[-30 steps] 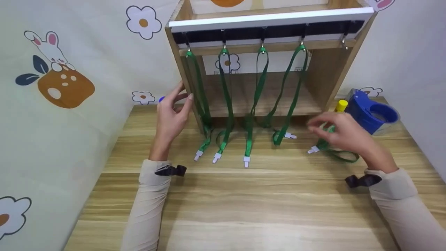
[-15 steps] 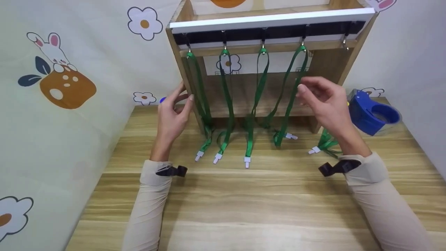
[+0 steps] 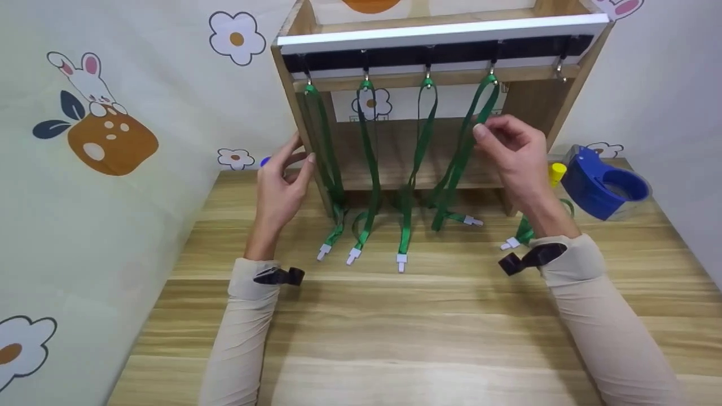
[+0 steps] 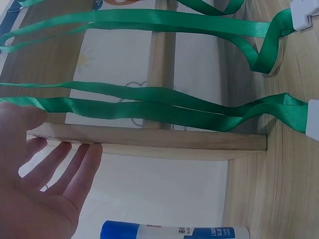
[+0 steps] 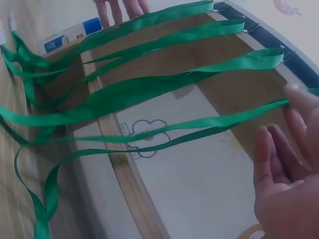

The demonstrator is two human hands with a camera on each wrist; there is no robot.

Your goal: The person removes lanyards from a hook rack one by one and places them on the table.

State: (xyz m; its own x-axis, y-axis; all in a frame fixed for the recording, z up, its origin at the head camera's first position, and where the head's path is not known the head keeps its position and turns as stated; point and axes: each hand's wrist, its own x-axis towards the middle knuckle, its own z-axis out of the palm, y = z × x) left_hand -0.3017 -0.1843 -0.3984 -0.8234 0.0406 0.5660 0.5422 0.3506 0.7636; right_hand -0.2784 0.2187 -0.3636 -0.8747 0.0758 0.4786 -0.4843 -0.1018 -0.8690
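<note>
Viewing from the head camera, we see four green lanyards (image 3: 369,163) looped over hooks along the wooden rack (image 3: 533,98), their white clips (image 3: 401,260) resting on the tabletop (image 3: 417,338). The rightmost hook (image 3: 560,70) bears none; a loose lanyard (image 3: 524,230) lies below, partly hidden by the right arm. The right hand (image 3: 522,158) brings thumb and forefinger together, pinching, as we judge it, the fourth lanyard (image 3: 465,148) beneath its hook, presumably to guide the strap while it hangs. A blue tape dispenser (image 3: 586,186) limits room at the right; the front of the tabletop leaves the forearms room. In the left-wrist view, the left hand (image 4: 50,184) rests slightly parted, extended fingers against the side panel (image 4: 164,139), probably steadying it; a glue tube (image 4: 164,231) lies beyond its outer edge. In the right-wrist view, we note the fourth lanyard's strands converging at the fingertips, the other fingers bent below, with the neighbouring strap leaving little sideways room.
</note>
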